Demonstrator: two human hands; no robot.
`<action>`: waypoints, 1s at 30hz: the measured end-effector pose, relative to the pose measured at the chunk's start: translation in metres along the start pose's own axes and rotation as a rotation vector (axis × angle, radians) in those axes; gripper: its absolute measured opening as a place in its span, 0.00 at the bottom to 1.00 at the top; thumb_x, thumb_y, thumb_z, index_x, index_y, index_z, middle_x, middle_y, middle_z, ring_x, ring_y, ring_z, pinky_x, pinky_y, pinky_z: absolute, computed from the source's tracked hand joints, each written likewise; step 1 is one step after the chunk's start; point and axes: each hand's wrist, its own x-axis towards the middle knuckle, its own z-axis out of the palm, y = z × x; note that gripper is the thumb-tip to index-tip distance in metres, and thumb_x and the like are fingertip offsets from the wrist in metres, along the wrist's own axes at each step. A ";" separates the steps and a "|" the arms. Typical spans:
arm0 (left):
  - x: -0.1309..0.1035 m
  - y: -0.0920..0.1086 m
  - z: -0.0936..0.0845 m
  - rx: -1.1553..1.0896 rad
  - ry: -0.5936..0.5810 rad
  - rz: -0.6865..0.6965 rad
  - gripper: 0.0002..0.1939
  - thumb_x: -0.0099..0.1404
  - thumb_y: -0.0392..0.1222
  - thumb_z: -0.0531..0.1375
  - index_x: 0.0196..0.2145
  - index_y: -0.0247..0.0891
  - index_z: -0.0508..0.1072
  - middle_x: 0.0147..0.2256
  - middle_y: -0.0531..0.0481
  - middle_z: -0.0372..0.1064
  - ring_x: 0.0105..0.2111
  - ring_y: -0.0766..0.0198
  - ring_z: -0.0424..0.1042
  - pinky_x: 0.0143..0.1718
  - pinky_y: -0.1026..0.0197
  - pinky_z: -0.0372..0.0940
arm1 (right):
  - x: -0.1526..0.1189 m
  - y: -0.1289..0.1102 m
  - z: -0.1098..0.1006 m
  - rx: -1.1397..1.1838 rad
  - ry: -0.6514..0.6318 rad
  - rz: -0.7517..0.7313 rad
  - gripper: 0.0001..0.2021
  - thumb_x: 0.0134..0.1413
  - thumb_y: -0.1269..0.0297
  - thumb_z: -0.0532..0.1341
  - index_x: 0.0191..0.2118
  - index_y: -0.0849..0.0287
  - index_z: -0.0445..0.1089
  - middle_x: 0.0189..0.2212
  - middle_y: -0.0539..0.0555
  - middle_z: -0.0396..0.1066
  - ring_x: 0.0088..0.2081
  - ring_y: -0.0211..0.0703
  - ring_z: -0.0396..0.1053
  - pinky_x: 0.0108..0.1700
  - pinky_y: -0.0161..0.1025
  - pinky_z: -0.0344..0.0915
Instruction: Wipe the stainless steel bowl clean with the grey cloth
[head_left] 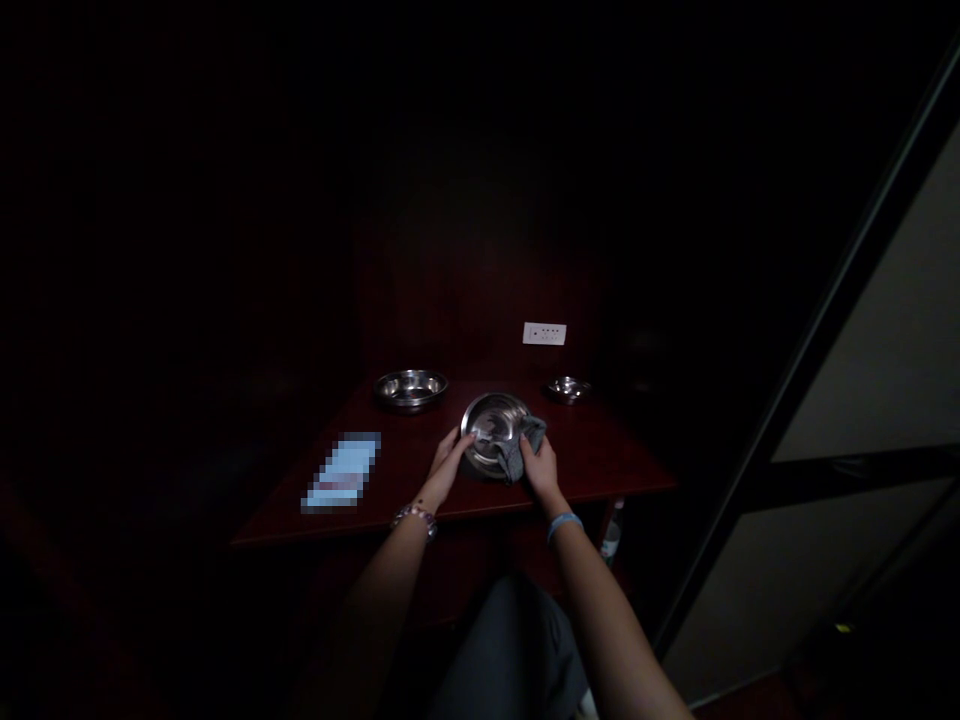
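Observation:
A round, shiny metal bowl [491, 415] is held tilted above the front part of the dark red table [420, 480], its inside facing me. My left hand [448, 467] grips its left edge, with the thumb over the rim. On the right side, my right hand [541, 468] is closed on a grey cloth [512, 462], which lies against the bowl's inside and right rim. Part of the bowl's lower right is hidden by the cloth.
A larger metal bowl [411, 390] stands at the back left, a small one [569, 390] at the back right. A blurred light-blue item [343, 472] lies at left. Behind is a white socket panel [544, 334]; a bottle [613, 535] stands below the table's right side.

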 end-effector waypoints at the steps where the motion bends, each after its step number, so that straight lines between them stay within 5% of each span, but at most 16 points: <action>1: 0.001 -0.002 0.000 -0.002 -0.007 -0.007 0.31 0.60 0.60 0.63 0.52 0.34 0.77 0.50 0.42 0.79 0.57 0.46 0.73 0.61 0.49 0.64 | 0.000 0.000 0.000 -0.007 0.008 0.004 0.14 0.60 0.53 0.61 0.46 0.55 0.74 0.45 0.58 0.81 0.48 0.50 0.78 0.51 0.41 0.71; 9: 0.008 -0.025 0.005 0.024 -0.112 0.047 0.37 0.60 0.56 0.67 0.63 0.38 0.67 0.60 0.41 0.71 0.60 0.50 0.70 0.65 0.50 0.60 | 0.003 0.002 -0.001 -0.005 0.095 0.026 0.18 0.62 0.53 0.59 0.51 0.58 0.72 0.49 0.62 0.79 0.52 0.52 0.77 0.55 0.44 0.70; 16: 0.009 -0.033 0.005 0.214 -0.145 0.041 0.37 0.53 0.54 0.71 0.58 0.37 0.71 0.57 0.40 0.74 0.59 0.48 0.72 0.66 0.47 0.60 | 0.004 0.003 -0.001 -0.011 0.106 0.011 0.18 0.61 0.52 0.59 0.51 0.56 0.72 0.48 0.61 0.79 0.52 0.52 0.77 0.54 0.44 0.71; 23: 0.016 -0.040 0.004 0.156 -0.114 0.020 0.29 0.53 0.53 0.69 0.50 0.36 0.76 0.54 0.40 0.77 0.58 0.45 0.73 0.65 0.45 0.60 | 0.002 0.002 -0.001 -0.035 0.071 -0.003 0.17 0.61 0.52 0.60 0.51 0.55 0.72 0.48 0.60 0.79 0.51 0.51 0.77 0.53 0.42 0.70; 30: 0.011 -0.024 0.001 0.070 -0.066 -0.024 0.25 0.52 0.51 0.65 0.45 0.35 0.77 0.49 0.41 0.79 0.55 0.45 0.73 0.62 0.47 0.62 | 0.002 0.001 -0.001 -0.005 0.028 -0.005 0.17 0.61 0.54 0.61 0.51 0.55 0.72 0.48 0.58 0.79 0.50 0.50 0.76 0.53 0.43 0.70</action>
